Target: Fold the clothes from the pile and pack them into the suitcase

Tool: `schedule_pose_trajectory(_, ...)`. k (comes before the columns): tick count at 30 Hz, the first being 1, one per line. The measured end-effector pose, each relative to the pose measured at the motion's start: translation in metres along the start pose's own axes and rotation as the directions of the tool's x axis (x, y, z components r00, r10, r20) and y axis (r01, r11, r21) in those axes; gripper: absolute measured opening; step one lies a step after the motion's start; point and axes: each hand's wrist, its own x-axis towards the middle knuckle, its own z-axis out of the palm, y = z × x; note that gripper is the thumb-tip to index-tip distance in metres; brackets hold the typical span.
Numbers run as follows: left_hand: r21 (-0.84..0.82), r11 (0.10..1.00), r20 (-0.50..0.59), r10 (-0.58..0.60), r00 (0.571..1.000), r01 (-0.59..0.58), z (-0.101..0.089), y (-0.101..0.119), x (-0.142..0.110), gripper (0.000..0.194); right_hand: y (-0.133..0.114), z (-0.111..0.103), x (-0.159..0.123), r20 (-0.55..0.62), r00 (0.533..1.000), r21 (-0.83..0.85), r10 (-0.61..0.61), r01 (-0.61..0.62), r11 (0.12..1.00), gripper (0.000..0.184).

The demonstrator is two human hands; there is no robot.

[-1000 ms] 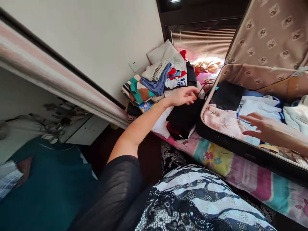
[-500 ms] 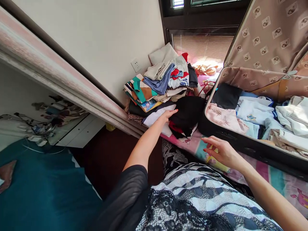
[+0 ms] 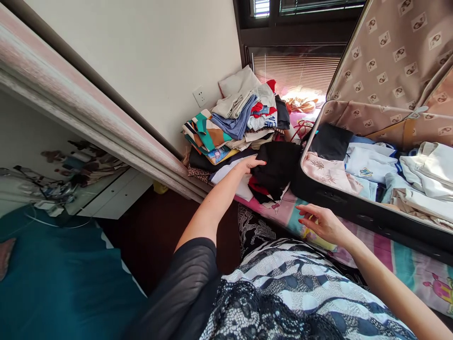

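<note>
My left hand (image 3: 248, 164) reaches into the clothes and lies against a folded black garment (image 3: 279, 163). Its visible fingers are stretched out on the dark cloth, and the undersides are hidden. Under and beside it are a white garment (image 3: 226, 174) and a bit of red cloth (image 3: 258, 185). My right hand (image 3: 323, 224) hovers in front of the suitcase (image 3: 331, 196), holding nothing, with loosely bent fingers apart. Behind the left hand rises a pile of folded clothes, including a blue garment (image 3: 239, 121) and a multicoloured patterned one (image 3: 205, 132).
The suitcase stands open on the right with several folded clothes in it, including a pink garment (image 3: 327, 172) and a white shirt (image 3: 370, 160). A white wall (image 3: 159, 61) rises behind the pile. A patterned bedspread (image 3: 406, 262) lies beneath the suitcase.
My left hand has slid slightly to the right over the black garment. My right hand stays nearly in place. The view has shifted a little.
</note>
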Motion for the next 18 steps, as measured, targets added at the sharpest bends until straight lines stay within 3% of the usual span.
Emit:
schedule_pose_trajectory(3, -0.087, 0.992, 0.040, -0.093, 0.995, 0.097, -0.0018, 0.0060, 0.0005, 0.042, 0.0014, 0.0026, -0.0010, 0.005, 1.000, 0.008, 0.004, -0.004, 1.000, 0.044)
schedule_pose_trajectory(9, -0.159, 0.981, 0.016, -0.111, 0.994, 0.112, -0.0083, 0.0039, 0.0041, 0.040, 0.0022, 0.0047, -0.0009, 0.023, 0.999, 0.012, 0.033, -0.034, 0.999, 0.047)
schedule_pose_trajectory(14, -0.153, 0.987, 0.017, -0.040, 0.999, 0.042, -0.0084, -0.0003, 0.0049, 0.048, 0.0050, 0.0057, -0.0004, 0.034, 0.998, 0.014, 0.049, -0.050, 0.999, 0.048)
schedule_pose_trajectory(18, -0.083, 0.996, -0.051, 0.029, 0.998, -0.033, -0.0001, 0.0026, 0.0061, 0.047, 0.0105, 0.0092, -0.0003, 0.049, 0.997, 0.012, 0.063, -0.064, 0.998, 0.049)
